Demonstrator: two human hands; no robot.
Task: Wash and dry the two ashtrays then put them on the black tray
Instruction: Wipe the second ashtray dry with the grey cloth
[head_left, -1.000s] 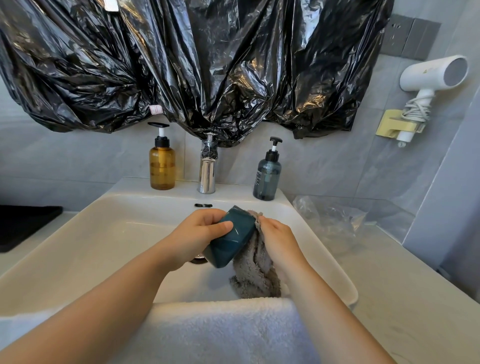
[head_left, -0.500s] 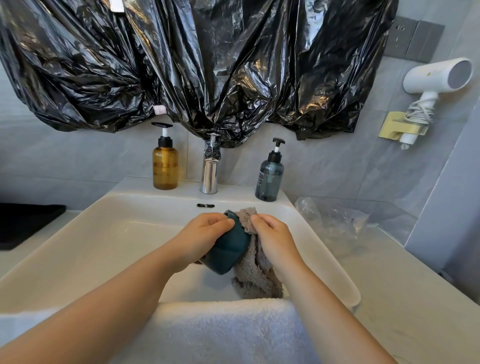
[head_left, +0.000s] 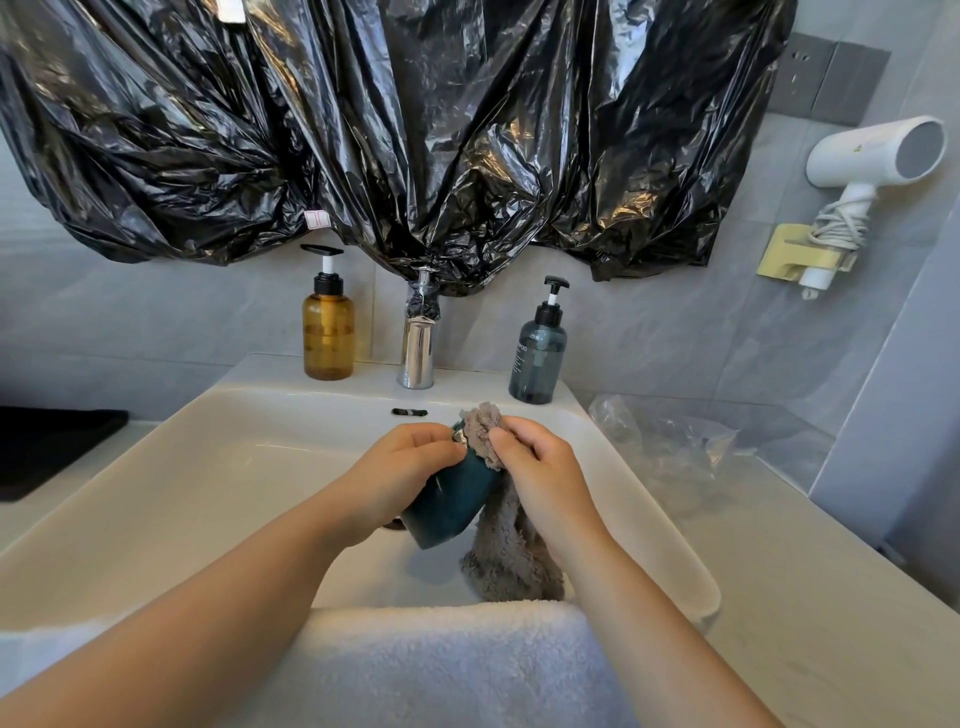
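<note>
You tip the teal ashtray (head_left: 447, 504) steeper, left hand (head_left: 400, 473) gripping it; right hand (head_left: 540, 473), pinching the grey cloth (head_left: 506, 561), climbs to its rim. Drying looks well along.

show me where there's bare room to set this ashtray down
Free: the counter right of the sink, in front of the plastic bag; the black tray's visible part, far left; the sink's left half. Crowded: the back ledge, with amber bottle, tap and grey bottle; and mid-sink, where the left hand grips the ashtray and the right hand holds the cloth.
</note>
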